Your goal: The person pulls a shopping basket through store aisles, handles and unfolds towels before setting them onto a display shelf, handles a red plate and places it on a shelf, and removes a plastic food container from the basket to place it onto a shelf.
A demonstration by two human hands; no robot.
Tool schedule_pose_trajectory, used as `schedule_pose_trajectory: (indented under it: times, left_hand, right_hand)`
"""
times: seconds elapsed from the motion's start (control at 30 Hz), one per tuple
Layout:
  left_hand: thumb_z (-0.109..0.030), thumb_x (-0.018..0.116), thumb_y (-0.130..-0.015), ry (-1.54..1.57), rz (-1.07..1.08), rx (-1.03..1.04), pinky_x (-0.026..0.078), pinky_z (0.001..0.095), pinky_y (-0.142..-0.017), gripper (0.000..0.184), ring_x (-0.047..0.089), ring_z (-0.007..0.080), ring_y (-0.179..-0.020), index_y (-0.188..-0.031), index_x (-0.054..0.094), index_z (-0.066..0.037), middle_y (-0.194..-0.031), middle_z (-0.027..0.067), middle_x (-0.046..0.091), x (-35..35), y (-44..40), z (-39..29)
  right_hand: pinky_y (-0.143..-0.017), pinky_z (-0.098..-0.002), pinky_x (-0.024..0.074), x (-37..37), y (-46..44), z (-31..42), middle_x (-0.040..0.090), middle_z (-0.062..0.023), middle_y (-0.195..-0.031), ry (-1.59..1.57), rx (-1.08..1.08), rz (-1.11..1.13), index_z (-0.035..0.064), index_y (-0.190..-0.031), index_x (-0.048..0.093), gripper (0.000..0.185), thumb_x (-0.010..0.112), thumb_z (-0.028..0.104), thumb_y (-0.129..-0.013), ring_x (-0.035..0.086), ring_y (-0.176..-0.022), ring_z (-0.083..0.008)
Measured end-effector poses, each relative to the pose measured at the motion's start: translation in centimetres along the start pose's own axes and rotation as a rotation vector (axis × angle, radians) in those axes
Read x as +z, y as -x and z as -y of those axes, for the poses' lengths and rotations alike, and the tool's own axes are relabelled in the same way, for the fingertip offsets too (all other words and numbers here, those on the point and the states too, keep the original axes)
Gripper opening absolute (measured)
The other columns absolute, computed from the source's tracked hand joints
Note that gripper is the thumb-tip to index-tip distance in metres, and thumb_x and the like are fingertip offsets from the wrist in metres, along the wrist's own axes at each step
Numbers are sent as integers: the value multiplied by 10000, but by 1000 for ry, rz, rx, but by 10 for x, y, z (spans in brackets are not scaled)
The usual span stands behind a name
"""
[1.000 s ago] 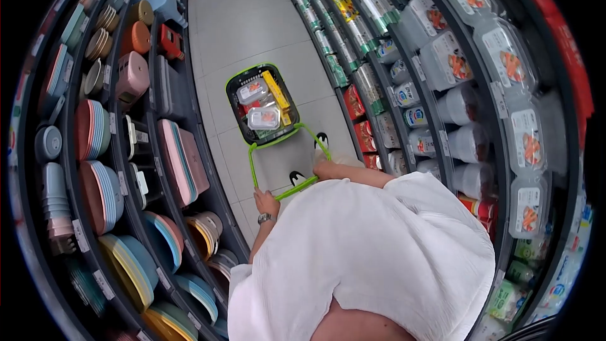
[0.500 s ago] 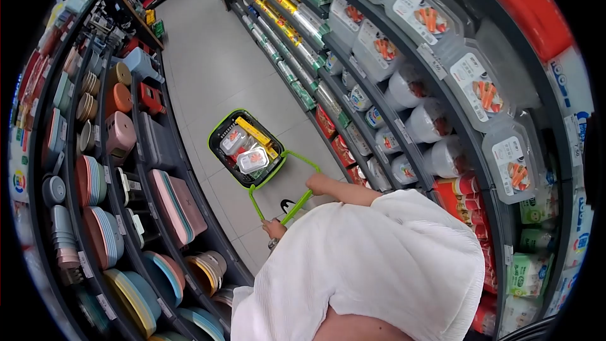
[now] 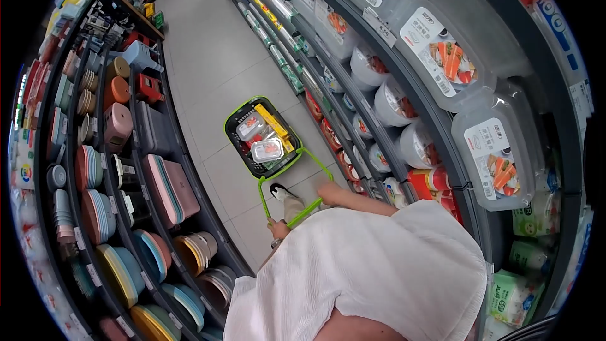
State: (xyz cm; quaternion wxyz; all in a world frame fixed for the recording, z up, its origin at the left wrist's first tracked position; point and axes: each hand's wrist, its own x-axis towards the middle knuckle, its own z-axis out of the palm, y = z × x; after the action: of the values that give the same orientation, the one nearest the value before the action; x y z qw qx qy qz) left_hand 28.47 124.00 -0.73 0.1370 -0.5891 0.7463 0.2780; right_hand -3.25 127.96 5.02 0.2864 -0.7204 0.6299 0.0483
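Note:
A black shopping basket with a green rim sits low over the aisle floor, its green pull handle angled back toward me. My left hand is wrapped round the handle's left end, a watch or bracelet at its wrist. At the other end, my right hand grips the same handle, partly blurred. Inside the basket lie a clear food container pack, a second clear-lidded container pack and a long yellow box. Something red shows between the packs.
Left shelves hold stacked coloured basins, pink trays and bins. On the right, shelves carry plastic food containers, round tubs and rolls of wrap. Grey floor tiles run ahead between them. My shoe is behind the basket.
The basket sits slightly further right and nearer the right shelves in view. My shoe and trouser leg now show below the handle. The right shelf's goods look closer. Both hands keep their hold.

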Motion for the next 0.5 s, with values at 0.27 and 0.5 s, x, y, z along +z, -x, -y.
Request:
schedule_pose_trajectory:
  times: [0.27, 0.5]
  left_hand:
    - [-90, 641, -844, -238, 90, 156, 451, 534, -1080, 236, 425, 577, -1298, -1054, 738, -42, -1533, 402, 307, -33, 14, 45]
    - [-26, 603, -843, -341, 68, 187, 462, 474, -1078, 252, 510, 495, -1236, -1048, 741, -72, -1545, 373, 317, -63, 4, 53]
  right_hand:
    - [-844, -511, 554, 15, 13, 31, 737, -227, -917, -246, -35, 199, 12, -887, 764, 264, 691, 249, -798, 718, -913, -409]
    - [-839, -504, 554, 41, -9, 36, 738, -227, -973, -340, -98, 240, 21, -958, 766, 323, 682, 306, -830, 714, -941, -401]
